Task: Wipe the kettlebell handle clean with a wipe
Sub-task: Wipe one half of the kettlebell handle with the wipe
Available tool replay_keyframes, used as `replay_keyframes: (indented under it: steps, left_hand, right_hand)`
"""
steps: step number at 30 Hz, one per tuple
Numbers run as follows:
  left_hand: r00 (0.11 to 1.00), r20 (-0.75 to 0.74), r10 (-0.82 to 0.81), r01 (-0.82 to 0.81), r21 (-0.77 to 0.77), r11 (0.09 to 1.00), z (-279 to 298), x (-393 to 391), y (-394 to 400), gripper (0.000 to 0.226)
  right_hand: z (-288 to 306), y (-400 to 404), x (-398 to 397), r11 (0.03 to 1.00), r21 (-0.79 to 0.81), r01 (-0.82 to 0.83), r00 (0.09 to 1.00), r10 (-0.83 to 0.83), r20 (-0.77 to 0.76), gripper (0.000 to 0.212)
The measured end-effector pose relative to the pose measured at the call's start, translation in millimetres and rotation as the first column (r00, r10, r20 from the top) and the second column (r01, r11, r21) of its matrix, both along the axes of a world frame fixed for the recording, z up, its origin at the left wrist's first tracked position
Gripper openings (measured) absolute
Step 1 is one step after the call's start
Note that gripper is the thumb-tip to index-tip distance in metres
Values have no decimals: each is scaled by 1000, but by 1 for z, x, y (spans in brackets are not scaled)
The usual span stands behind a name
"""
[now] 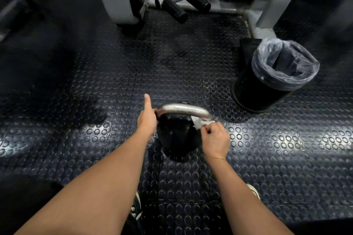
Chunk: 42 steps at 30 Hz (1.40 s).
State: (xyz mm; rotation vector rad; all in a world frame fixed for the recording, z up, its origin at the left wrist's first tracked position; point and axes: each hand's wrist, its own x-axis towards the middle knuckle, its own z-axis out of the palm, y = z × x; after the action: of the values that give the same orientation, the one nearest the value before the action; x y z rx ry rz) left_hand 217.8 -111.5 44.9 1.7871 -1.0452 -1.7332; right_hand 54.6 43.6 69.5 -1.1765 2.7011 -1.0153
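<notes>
Your left hand grips the handle, your right hand pinches the wipe, maybe loosely; it can slip off.

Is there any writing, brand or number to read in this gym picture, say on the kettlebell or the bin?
Kettlebell: a tiny pale marking near its top, behind the handle, too small and blurred to read.
Trash bin: no label shows, only its plastic liner.
Wipe, rubber floor, exercise machine: no text visible.
</notes>
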Motion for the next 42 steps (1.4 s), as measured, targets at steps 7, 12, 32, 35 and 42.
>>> replay_keyframes:
  steps: [7,12,32,35,42]
  left_hand:
    - [998,38,-40,40,-15,999,11,-3,3,119]
    - [1000,23,19,-20,32,999,-2,1,-1,136]
    - [1000,11,-13,13,14,1000,0,2,0,138]
    - [1000,18,-16,16,10,1000,1,3,0,138]
    - [999,1,-40,40,-8,999,7,2,2,131]
  right_hand:
    - [1,-14,10,999,16,50,998,-51,26,23]
    - [1,-8,7,997,-11,79,995,-78,69,26]
    - [1,-29,30,885,-18,466,785,-404,470,14]
    - [8,-32,32,843,-51,536,697,-408,590,14]
    - [28,-36,46,552,-10,834,-9,32,999,11]
